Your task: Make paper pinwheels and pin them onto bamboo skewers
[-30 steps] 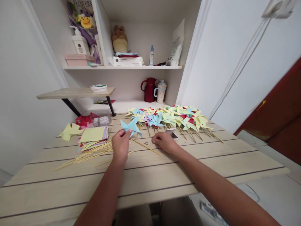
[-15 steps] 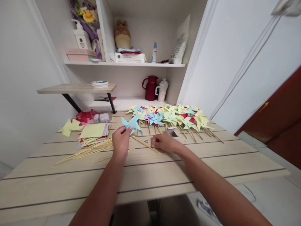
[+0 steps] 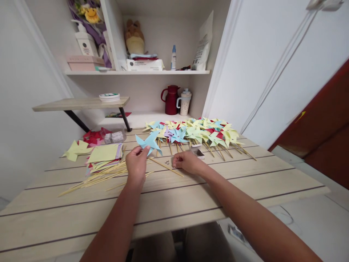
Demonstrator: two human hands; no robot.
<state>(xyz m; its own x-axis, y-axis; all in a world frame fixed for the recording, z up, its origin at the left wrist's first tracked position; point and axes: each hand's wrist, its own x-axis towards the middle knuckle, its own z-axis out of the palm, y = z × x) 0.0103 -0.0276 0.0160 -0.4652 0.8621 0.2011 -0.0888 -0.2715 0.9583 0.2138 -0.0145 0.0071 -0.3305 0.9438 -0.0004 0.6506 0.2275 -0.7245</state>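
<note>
My left hand [image 3: 136, 163] pinches a light-blue paper pinwheel [image 3: 149, 142] between thumb and fingers, holding it above the table. My right hand [image 3: 187, 162] rests low over the wood with its fingertips pinched together. Whatever lies between those fingertips is too small to make out. Just left of them are several tiny metallic pieces [image 3: 167, 162], perhaps tacks. A bare wooden stick [image 3: 170, 169] lies slanted between my hands. Behind my right wrist stands a small open box [image 3: 200, 154], partly hidden by the hand.
Finished pinwheels on sticks [image 3: 195, 133] are heaped at the back right. To the left lie loose sticks [image 3: 94, 179], a stack of coloured paper [image 3: 105, 154] and a yellow paper pinwheel shape [image 3: 77, 150]. A raised wooden shelf [image 3: 81, 103] overhangs the back left. A red jug [image 3: 172, 100] stands behind.
The camera view has shifted slightly. My left hand still holds the blue pinwheel in much the same place. My right hand stays by the tiny pieces, its fingers drawn closer together.
</note>
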